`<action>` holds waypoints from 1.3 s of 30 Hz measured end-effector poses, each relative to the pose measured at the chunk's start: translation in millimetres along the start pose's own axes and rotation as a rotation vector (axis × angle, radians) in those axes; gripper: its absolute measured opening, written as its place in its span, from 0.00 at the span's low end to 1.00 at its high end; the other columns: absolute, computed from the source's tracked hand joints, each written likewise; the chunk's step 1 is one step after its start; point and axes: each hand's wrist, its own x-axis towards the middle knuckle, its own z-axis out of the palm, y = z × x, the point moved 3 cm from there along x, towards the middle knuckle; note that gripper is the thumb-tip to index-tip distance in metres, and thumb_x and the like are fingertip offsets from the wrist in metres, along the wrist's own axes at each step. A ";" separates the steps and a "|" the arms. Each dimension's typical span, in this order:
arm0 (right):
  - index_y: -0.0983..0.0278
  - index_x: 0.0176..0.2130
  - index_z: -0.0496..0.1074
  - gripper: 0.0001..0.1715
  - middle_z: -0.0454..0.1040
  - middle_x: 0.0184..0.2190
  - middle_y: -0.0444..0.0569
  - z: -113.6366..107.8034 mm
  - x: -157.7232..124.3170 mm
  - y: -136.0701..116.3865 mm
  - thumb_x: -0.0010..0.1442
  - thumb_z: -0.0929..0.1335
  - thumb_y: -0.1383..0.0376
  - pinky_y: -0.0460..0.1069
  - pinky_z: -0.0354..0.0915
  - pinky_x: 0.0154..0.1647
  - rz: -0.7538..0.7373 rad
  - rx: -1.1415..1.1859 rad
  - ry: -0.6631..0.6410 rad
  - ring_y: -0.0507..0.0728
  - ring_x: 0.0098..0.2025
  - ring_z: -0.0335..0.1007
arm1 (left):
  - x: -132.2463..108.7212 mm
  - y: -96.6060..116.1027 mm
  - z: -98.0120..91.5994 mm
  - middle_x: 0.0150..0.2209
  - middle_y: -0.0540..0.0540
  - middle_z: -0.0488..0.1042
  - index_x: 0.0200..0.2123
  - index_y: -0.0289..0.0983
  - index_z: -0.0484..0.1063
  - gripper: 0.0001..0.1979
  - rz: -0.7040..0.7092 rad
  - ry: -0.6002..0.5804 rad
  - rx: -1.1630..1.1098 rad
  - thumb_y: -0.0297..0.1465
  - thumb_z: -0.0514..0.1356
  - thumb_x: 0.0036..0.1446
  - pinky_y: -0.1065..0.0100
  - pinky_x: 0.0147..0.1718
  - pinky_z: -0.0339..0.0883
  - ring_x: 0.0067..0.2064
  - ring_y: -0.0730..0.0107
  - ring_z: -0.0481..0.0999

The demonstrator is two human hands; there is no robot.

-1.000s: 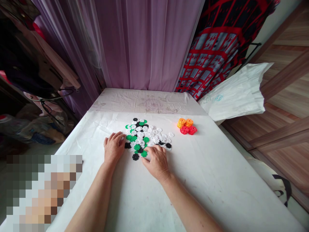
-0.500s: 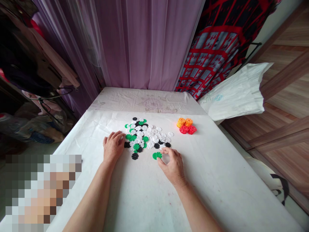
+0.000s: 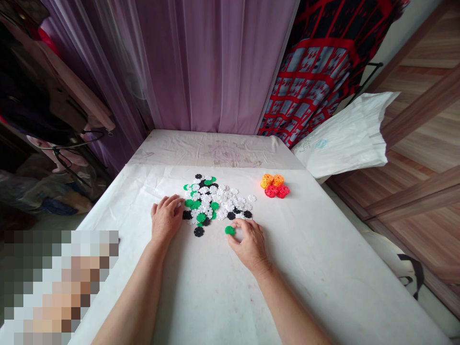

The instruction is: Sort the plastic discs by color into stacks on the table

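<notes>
Green disc (image 3: 229, 230) sits at my curled right hand's (image 3: 249, 245) fingertips, pinched or not I can't tell; my left hand (image 3: 166, 218) lies spread beside the disc pile (image 3: 212, 201).

This is a room in someone's home, and the furnishings are showing it: a purple curtain (image 3: 212, 62) is hanging behind a sheet (image 3: 215, 151)-covered table or bed (hard to tell which from here), a red-and-black cloth (image 3: 316, 81) is hanging beside it, a plastic bag (image 3: 345, 136) is lying at the corner, and household clutter (image 3: 39, 187) is piling up on the left.
</notes>
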 end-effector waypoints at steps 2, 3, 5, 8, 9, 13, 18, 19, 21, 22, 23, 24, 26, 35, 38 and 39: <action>0.59 0.42 0.69 0.15 0.79 0.38 0.46 0.3 -1.2 0.1 0.52 0.70 0.69 0.53 0.58 0.46 0.001 0.001 -0.005 0.59 0.43 0.71 | -0.1 0.1 -0.4 0.60 0.48 0.72 0.48 0.46 0.76 0.16 0.002 -0.002 -0.005 0.37 0.50 0.65 0.44 0.64 0.49 0.65 0.53 0.63; 0.60 0.42 0.70 0.15 0.79 0.38 0.46 0.2 -2.2 0.3 0.52 0.70 0.69 0.53 0.58 0.46 0.002 0.006 -0.005 0.59 0.43 0.71 | -0.2 0.1 -0.5 0.60 0.48 0.72 0.49 0.47 0.76 0.16 0.003 -0.004 -0.007 0.37 0.50 0.65 0.44 0.64 0.49 0.65 0.53 0.63; 0.60 0.42 0.70 0.15 0.79 0.38 0.46 -0.9 -3.6 0.9 0.52 0.71 0.69 0.53 0.59 0.47 0.001 0.021 0.002 0.59 0.43 0.71 | -0.1 -0.2 -0.4 0.60 0.48 0.73 0.48 0.46 0.76 0.16 0.007 -0.007 -0.007 0.37 0.50 0.65 0.44 0.64 0.49 0.65 0.54 0.63; 0.61 0.41 0.73 0.11 0.79 0.39 0.47 -2.5 2.6 -0.2 0.55 0.70 0.68 0.53 0.59 0.47 -0.032 0.062 0.004 0.59 0.44 0.70 | 0.3 -0.9 0.1 0.59 0.48 0.73 0.48 0.47 0.76 0.17 0.012 0.001 0.001 0.38 0.50 0.65 0.45 0.64 0.49 0.65 0.54 0.63; 0.60 0.40 0.74 0.09 0.80 0.39 0.47 -2.1 8.6 -1.7 0.57 0.69 0.68 0.53 0.60 0.47 -0.050 0.076 -0.007 0.59 0.44 0.70 | 0.5 -1.1 0.3 0.59 0.48 0.73 0.48 0.47 0.76 0.17 0.014 0.006 0.004 0.38 0.50 0.65 0.45 0.64 0.50 0.65 0.54 0.63; 0.57 0.39 0.78 0.10 0.80 0.41 0.45 9.1 50.8 -12.6 0.60 0.68 0.68 0.53 0.60 0.48 -0.083 0.040 -0.143 0.58 0.45 0.70 | 0.8 -1.3 0.7 0.59 0.48 0.73 0.48 0.47 0.77 0.17 0.018 0.008 -0.004 0.37 0.50 0.65 0.44 0.63 0.49 0.65 0.53 0.63; 0.55 0.43 0.79 0.12 0.78 0.46 0.47 32.6 94.3 -20.3 0.57 0.72 0.63 0.53 0.61 0.48 -0.065 -0.113 -0.411 0.60 0.49 0.69 | 0.3 -1.7 0.5 0.60 0.48 0.73 0.49 0.47 0.77 0.17 0.005 0.004 -0.021 0.36 0.51 0.64 0.43 0.64 0.49 0.65 0.53 0.63; 0.55 0.43 0.79 0.12 0.77 0.46 0.48 35.0 97.2 -19.5 0.57 0.72 0.63 0.53 0.61 0.49 -0.056 -0.129 -0.440 0.60 0.49 0.69 | 0.4 -1.7 0.6 0.60 0.48 0.72 0.49 0.47 0.77 0.17 0.005 0.003 -0.019 0.36 0.51 0.64 0.44 0.64 0.49 0.65 0.53 0.63; 0.55 0.42 0.78 0.11 0.77 0.45 0.48 36.6 98.4 -16.4 0.57 0.72 0.62 0.53 0.61 0.49 -0.027 -0.140 -0.472 0.60 0.49 0.69 | 0.5 -1.6 0.7 0.60 0.49 0.72 0.49 0.47 0.76 0.16 0.003 -0.003 -0.013 0.36 0.51 0.64 0.44 0.64 0.49 0.65 0.54 0.63; 0.56 0.42 0.78 0.11 0.77 0.45 0.48 36.2 97.8 -14.4 0.57 0.72 0.62 0.53 0.61 0.49 -0.008 -0.139 -0.480 0.60 0.49 0.69 | 0.6 -1.5 0.7 0.60 0.49 0.72 0.49 0.47 0.76 0.16 0.000 -0.007 -0.011 0.36 0.51 0.64 0.45 0.64 0.49 0.65 0.54 0.63; 0.56 0.42 0.77 0.11 0.77 0.45 0.48 35.2 97.1 -12.4 0.57 0.73 0.62 0.53 0.61 0.49 0.011 -0.137 -0.486 0.60 0.50 0.69 | 0.7 -1.4 0.6 0.60 0.49 0.72 0.49 0.47 0.76 0.17 -0.002 -0.010 -0.009 0.36 0.51 0.64 0.45 0.64 0.49 0.65 0.54 0.63; 0.57 0.42 0.77 0.11 0.77 0.45 0.48 34.1 96.7 -10.5 0.57 0.73 0.62 0.53 0.61 0.49 0.029 -0.135 -0.493 0.60 0.50 0.69 | 0.7 -1.2 0.4 0.60 0.49 0.72 0.49 0.47 0.76 0.17 -0.005 -0.013 -0.008 0.36 0.51 0.64 0.45 0.64 0.48 0.65 0.54 0.63; 0.58 0.41 0.76 0.10 0.77 0.45 0.48 31.6 97.3 -7.0 0.56 0.73 0.63 0.53 0.61 0.49 0.060 -0.132 -0.504 0.60 0.50 0.70 | 0.5 -0.8 -0.1 0.60 0.49 0.72 0.49 0.47 0.76 0.17 -0.011 -0.014 -0.011 0.36 0.51 0.64 0.45 0.64 0.48 0.65 0.54 0.63; 0.59 0.38 0.73 0.11 0.78 0.36 0.45 -6.1 78.4 6.8 0.51 0.73 0.66 0.51 0.66 0.44 0.042 0.096 -0.243 0.57 0.40 0.73 | -0.7 -0.1 -0.5 0.60 0.49 0.73 0.48 0.48 0.77 0.16 0.006 0.011 -0.034 0.36 0.51 0.64 0.43 0.64 0.49 0.65 0.53 0.63; 0.59 0.37 0.72 0.10 0.78 0.36 0.44 -16.4 45.2 11.4 0.52 0.71 0.65 0.50 0.67 0.40 0.064 0.203 -0.215 0.55 0.36 0.73 | -0.8 0.2 -0.4 0.59 0.49 0.73 0.48 0.49 0.77 0.16 0.000 0.015 -0.035 0.36 0.51 0.64 0.43 0.64 0.48 0.65 0.53 0.63; 0.59 0.37 0.72 0.10 0.77 0.35 0.44 -17.1 35.1 12.3 0.51 0.71 0.65 0.49 0.67 0.39 0.070 0.219 -0.217 0.55 0.36 0.72 | -0.8 0.4 -0.6 0.59 0.48 0.73 0.48 0.49 0.77 0.16 0.001 0.015 -0.032 0.36 0.51 0.64 0.43 0.64 0.48 0.65 0.53 0.63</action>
